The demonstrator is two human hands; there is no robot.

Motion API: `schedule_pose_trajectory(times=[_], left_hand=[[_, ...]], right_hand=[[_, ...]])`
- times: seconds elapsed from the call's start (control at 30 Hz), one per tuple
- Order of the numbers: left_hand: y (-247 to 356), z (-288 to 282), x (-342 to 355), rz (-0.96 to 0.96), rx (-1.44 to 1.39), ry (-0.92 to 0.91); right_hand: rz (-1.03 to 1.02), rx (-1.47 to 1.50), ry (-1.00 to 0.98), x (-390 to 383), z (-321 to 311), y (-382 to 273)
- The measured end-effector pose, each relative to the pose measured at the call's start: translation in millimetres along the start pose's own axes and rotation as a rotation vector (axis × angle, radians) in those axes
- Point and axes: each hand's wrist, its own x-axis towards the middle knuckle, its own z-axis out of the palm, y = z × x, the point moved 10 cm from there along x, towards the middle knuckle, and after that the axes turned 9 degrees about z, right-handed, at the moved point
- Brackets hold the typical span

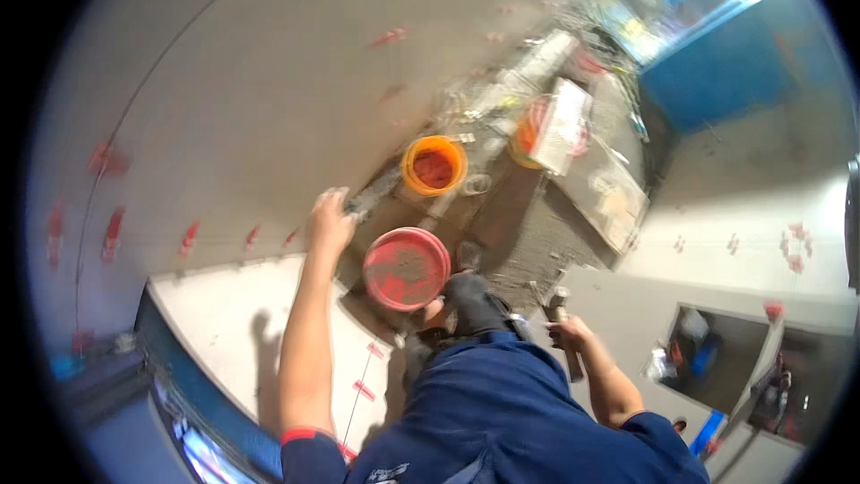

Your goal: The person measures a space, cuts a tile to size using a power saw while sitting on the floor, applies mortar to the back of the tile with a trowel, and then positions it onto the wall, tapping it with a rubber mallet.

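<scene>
1. The right hand (569, 333) is closed around the handle of a dark tool, seemingly a hammer or mallet (557, 300), beside the person's knee (475, 305). The tool's head hangs just above the laid tile edge; I judge a careless swing or drop could chip it.
2. The left hand (330, 220) reaches out to the bare strip of floor, fingers curled on a grey trowel-like tool (372, 193); how firm that grip is I cannot tell through the blur. The arm crosses fresh white tile (233, 323) with red spacer clips (363, 390), and leaning weight there could shift a tile or kick a clip loose.
3. The red bucket (406, 267) sits right by the knee on the mortar bed (528, 233); a knee nudge could tip it.
4. Farther along the strip, the orange bucket (434, 166) stands just past the trowel; a long stroke could knock it.
5. Beyond, clutter and a second orange pail (530, 130) crowd the floor's far end, a likely trip risk.
</scene>
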Motion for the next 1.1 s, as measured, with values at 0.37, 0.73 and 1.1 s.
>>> schedule_pose_trajectory(times=[0.37,0.73,1.1], left_hand=[[-31.2,176.5,-207.8,-0.507,-0.042,-0.445],[199.3,309.4,-8.2,0.154,-0.355,-0.851],[187.0,419.7,40.3,0.164,-0.468,-1.067]], right_hand=[[-0.121,0.481,0.24,-17.1,-119.0,45.1],[-0.515,1.233,0.725,-157.6,-209.3,95.3],[-0.461,1.464,1.517,-172.6,-277.5,147.5]])
